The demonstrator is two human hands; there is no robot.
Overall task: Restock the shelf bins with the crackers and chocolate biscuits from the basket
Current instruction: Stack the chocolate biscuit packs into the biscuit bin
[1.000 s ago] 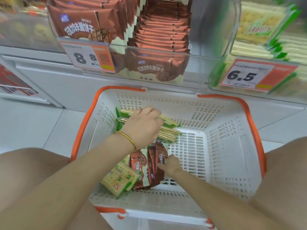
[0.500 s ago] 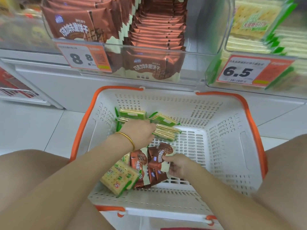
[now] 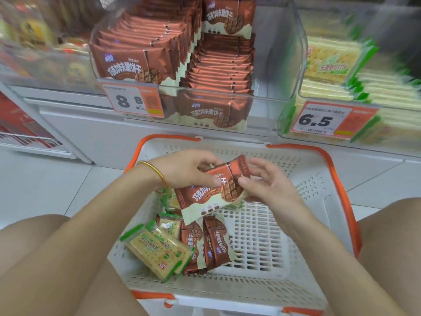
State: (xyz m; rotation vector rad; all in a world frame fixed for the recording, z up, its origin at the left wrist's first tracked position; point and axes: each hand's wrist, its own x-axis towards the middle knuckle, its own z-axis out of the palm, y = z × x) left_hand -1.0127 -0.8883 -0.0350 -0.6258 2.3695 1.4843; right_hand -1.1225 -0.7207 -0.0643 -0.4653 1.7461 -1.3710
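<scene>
Choc. biscuit packs [image 3: 205,195], just above basket [image 3: 307,179]: prob. light, slick foil, brittle inside; left hand [image 3: 189,169] grips top, right hand [image 3: 268,185] pinches edge; hold across faces, no squeezing.

Pale tiled floor [image 3: 45,190] meets a white shelf base [image 3: 95,133] under even light.

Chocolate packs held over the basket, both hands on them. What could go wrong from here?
1. The left hand and right hand hold a loose fan of chocolate biscuit packs; one may slip down into the basket.
2. The flat stack in the chocolate bin stands tall with a pack propped on top; adding more could topple it.
</scene>
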